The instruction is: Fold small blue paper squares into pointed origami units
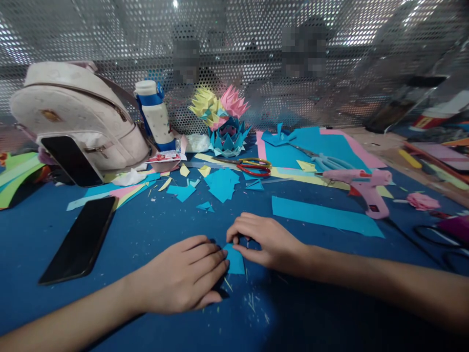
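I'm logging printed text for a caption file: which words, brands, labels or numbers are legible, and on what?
No text is legible.
Packet: red print, too small.
Gold badge on the backpack: too small.
Red cup: blurred.
Bottle: small marks, unclear whether letters.

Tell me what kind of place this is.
Probably a shared paper-craft worktable: folded paper flowers, a pink glue gun and red-and-yellow scissors sit beyond the hands, which touch a small blue paper piece.
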Demonstrator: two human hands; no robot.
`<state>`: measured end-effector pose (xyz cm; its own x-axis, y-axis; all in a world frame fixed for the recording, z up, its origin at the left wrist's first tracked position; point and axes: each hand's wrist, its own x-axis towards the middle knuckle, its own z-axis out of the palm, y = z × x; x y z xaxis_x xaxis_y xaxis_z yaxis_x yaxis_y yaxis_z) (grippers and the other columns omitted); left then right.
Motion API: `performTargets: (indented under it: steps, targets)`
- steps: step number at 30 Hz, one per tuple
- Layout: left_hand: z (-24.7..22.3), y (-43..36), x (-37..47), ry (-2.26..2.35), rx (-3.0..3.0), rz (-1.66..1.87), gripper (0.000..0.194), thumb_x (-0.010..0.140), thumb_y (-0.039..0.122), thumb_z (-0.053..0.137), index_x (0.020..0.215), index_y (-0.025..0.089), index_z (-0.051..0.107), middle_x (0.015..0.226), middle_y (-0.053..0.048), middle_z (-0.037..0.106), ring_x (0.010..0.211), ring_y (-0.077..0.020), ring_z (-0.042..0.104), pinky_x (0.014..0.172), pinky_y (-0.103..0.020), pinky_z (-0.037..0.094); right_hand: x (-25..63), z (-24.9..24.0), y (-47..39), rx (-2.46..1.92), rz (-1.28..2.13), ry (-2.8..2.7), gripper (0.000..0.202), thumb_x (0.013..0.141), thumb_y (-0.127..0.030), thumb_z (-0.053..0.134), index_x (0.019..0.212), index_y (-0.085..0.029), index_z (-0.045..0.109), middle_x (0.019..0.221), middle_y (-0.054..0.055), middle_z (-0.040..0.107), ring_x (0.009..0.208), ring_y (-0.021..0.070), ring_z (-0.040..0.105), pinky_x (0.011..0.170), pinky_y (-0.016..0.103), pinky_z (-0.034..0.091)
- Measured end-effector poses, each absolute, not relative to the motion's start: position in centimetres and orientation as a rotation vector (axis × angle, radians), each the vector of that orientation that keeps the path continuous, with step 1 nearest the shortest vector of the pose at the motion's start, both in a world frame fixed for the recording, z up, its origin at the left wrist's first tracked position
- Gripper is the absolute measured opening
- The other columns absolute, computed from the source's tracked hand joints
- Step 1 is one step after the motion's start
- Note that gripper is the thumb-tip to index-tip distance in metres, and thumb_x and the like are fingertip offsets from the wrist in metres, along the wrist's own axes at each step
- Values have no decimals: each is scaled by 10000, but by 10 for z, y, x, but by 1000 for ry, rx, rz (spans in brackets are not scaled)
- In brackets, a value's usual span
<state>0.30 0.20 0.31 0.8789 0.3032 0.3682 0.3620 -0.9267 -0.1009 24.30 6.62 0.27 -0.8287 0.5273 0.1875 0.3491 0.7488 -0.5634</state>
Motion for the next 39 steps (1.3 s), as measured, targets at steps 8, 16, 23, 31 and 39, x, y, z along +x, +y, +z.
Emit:
performTargets:
  steps: [8, 16, 23, 31, 39]
  targets:
    - [2, 0, 6, -659, -2870, -598, 489, 1078, 389, 271, 1188, 75, 630, 1125, -139, 697, 1032, -257, 637, 941, -424, 493, 247, -2, 69, -563, 681, -2556, 124, 940, -211, 581, 902, -199, 699, 882, 27, 707, 825, 150, 582, 754, 282, 448]
    - [-1, 1, 2, -790, -2943, -535, 500, 1066, 448, 281, 1263, 122, 605, 1254, -159, 643, 1122, -277, 595, 965, -472, 479, 247, 0, 69, -603, 651, -2546, 96, 901, -180, 589, 846, -195, 666, 839, 15, 697, 802, 144, 564, 704, 255, 436]
    - [-1, 2, 2, -776, -2963, -536, 498, 1066, 445, 297, 1290, 109, 588, 1282, -146, 637, 1129, -288, 601, 974, -485, 464, 247, 1, 74, -591, 627, -2638, 71, 898, -190, 573, 845, -190, 621, 838, 18, 667, 810, 150, 536, 689, 252, 408]
    - [2, 1, 3, -739, -2928, -526, 509, 1068, 448, 292, 1275, 94, 593, 1262, -133, 656, 1109, -289, 609, 982, -476, 452, 250, -1, 76, -436, 395, -2659, 146, 974, -254, 540, 939, -199, 671, 884, 15, 685, 792, 144, 522, 688, 262, 384]
    - [-1, 0, 4, -710, -2901, -529, 526, 1071, 448, 281, 1262, 78, 603, 1259, -134, 658, 1115, -294, 606, 999, -493, 419, 254, 4, 77, -255, 55, -2749, 262, 1028, -273, 435, 946, -192, 671, 895, 28, 668, 778, 163, 467, 657, 304, 333]
